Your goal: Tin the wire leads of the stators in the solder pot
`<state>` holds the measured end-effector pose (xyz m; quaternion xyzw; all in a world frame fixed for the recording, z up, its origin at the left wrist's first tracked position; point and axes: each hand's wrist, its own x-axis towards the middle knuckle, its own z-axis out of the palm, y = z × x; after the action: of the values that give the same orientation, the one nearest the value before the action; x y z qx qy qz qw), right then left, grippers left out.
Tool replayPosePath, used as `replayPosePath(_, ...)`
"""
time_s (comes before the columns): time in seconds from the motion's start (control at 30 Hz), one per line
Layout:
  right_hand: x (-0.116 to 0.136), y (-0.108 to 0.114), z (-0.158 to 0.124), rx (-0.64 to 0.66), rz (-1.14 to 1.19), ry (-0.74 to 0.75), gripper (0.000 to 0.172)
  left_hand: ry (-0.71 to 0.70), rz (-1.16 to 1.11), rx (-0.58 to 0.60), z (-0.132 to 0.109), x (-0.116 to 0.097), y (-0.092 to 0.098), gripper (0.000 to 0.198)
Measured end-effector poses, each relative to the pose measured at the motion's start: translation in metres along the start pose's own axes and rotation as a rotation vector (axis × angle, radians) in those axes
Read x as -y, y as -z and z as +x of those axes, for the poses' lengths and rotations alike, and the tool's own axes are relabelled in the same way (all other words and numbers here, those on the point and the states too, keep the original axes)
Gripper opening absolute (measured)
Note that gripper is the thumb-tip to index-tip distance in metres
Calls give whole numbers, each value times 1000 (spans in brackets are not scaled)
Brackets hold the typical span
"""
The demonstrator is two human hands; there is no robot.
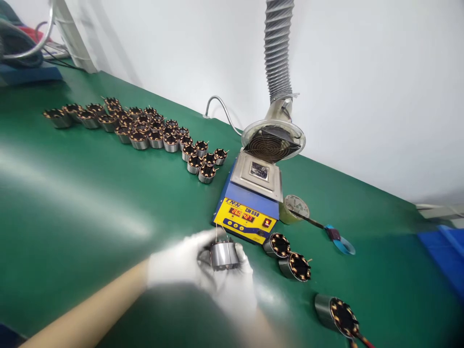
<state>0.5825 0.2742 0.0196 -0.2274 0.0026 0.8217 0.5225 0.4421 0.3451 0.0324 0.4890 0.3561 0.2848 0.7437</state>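
A motor stator [224, 255], a grey metal ring with two thin wire leads sticking up, is held between my two white-gloved hands. My left hand [195, 256] closes on its left side, with the fingers partly smeared by motion. On the right side and underneath, my right hand [237, 280] grips it with thumb and fingers. Just beyond the stator stands a solder pot [250, 217] with a yellow front panel, lit red digits and a small square of shiny metal [259, 170] on top.
Several stators [155, 139] stand upright in rows at the left. Two more stators [295, 267] lie tilted at the right, and one with red wires [337, 315] lies nearer. A fume hose [279, 53] with a fan hood hangs behind the pot. Beside it sits a small tub [295, 209] with a brush-like tool [332, 234].
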Motion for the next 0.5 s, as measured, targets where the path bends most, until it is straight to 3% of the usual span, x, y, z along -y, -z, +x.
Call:
replayPosePath(0.1,-1,2,0,-21,8,2,46,71,54,122,-6,-1,-12,73)
replayPosePath(0.27,-3,7,-2,-34,-16,-21,46,124,42,77,-5,2,-12,59)
replayPosePath(0.4,-3,7,-3,-39,40,-27,42,28,134,110,-5,0,-12,73)
replayPosePath(0.5,-3,6,-2,-44,27,-23,45,35,117,126,-7,-3,-13,65)
